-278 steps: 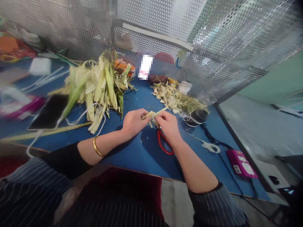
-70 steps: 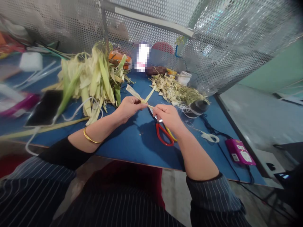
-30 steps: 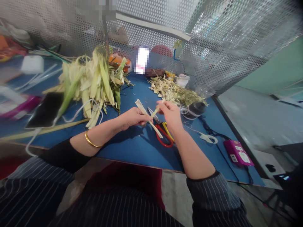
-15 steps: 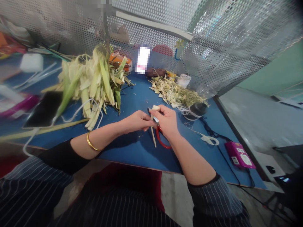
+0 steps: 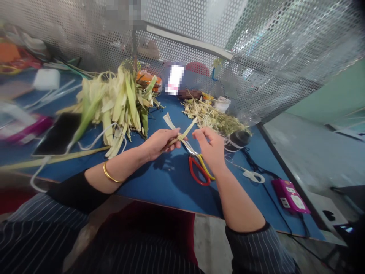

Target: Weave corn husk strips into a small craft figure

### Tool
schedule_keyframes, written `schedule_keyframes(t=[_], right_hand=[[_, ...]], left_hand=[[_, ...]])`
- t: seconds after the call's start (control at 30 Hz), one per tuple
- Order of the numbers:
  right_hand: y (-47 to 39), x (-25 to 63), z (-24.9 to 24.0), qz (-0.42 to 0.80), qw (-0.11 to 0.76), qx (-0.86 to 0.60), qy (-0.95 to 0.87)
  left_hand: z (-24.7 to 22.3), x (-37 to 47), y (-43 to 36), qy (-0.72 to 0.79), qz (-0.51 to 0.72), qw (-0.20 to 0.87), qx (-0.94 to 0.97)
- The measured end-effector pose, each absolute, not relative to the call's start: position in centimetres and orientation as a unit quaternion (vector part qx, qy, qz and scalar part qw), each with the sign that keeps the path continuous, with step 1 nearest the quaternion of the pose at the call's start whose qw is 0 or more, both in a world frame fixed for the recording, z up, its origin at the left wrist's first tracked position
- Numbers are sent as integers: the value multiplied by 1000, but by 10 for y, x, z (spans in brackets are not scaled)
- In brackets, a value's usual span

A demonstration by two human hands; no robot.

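Observation:
Pale husk strips cross one another between the fingers of my left hand, which is closed on them. To the right, my right hand is raised close by, its thumb and forefinger curled near each other; whether anything thin is between them I cannot make out. Scissors with one red and one yellow handle lie on the blue table between my hands, blades pointing toward the husk strips.
A pile of husks lies at left beside a black phone with a white cable. Husk scraps, a black thread spool and a purple box are at right. Behind stands a perforated screen.
My right hand has let go of the scissors, which now rest on the table, and moved slightly right. The husk strips now spread out crosswise from my left hand. The view has shifted slightly.

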State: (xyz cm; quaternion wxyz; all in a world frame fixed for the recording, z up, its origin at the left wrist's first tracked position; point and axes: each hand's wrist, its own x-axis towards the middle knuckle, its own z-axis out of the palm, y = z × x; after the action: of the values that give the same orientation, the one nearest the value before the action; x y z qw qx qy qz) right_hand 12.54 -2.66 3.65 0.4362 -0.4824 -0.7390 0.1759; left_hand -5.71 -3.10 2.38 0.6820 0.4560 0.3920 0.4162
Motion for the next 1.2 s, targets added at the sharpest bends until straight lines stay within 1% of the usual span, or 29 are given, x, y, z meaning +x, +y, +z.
schedule_keyframes(t=[0.13,0.2,0.3,0.37,0.43,0.53,0.63,0.73,0.87,0.97,1.03,1.1,1.17,1.2], right_hand=[[-26,123,32,248,285,-484,-789],[-26,122,30,257,258,-474,-802],[-26,121,28,234,272,-439,-824],[-25,121,28,242,274,-429,-826],[-23,122,28,289,283,-451,-796],[-19,124,26,403,342,-490,-694],[-16,125,25,521,405,-462,-592],[-16,124,22,563,438,-441,-544],[-17,120,17,516,489,-453,-537],[-14,120,15,445,502,-473,-570],[-14,124,17,324,513,-497,-620],[-17,128,23,141,528,-509,-665],[-23,128,28,-6,512,-501,-698],[-27,127,29,-41,488,-492,-720]], left_hand=[[27,-58,-31,417,432,647,469],[28,-57,-32,443,433,621,481],[25,-54,-32,466,435,590,496],[23,-53,-32,471,442,583,494],[23,-53,-32,467,444,592,483],[26,-53,-34,455,416,625,479],[29,-53,-36,446,356,658,491],[28,-52,-39,434,318,679,500],[23,-51,-40,422,322,672,516],[20,-50,-40,423,345,675,497],[19,-51,-38,418,380,679,469],[19,-52,-35,397,426,682,444],[20,-54,-33,372,465,682,424],[21,-54,-32,364,483,680,415]])
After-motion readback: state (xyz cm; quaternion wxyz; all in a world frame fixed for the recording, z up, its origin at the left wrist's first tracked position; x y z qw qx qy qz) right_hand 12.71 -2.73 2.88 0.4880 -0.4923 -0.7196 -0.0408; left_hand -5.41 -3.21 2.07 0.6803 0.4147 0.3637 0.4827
